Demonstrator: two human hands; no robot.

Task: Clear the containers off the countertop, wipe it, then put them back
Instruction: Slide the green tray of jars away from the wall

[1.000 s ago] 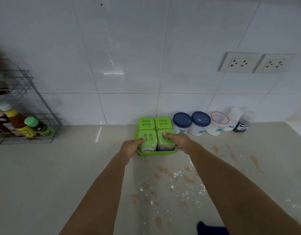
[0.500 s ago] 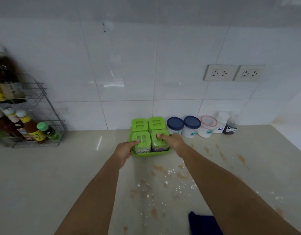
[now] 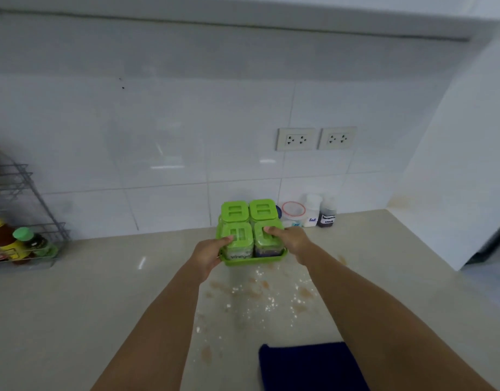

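- Head view: left hand point(image 3: 206, 255) and right hand point(image 3: 294, 241) curl round green tray point(image 3: 253, 261) sides, thumbs pinning front jars point(image 3: 240, 249), likely so all four move together.
- Blue cloth point(image 3: 308, 365) lies near on stained worktop point(image 3: 74, 306).

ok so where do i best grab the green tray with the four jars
Take the tray by its left and right rims, one hand from each side, as the left hand and right hand do now. It is low-walled and carries four jars, so a two-sided grip probably keeps it level; thumbs on the near lids steady them.
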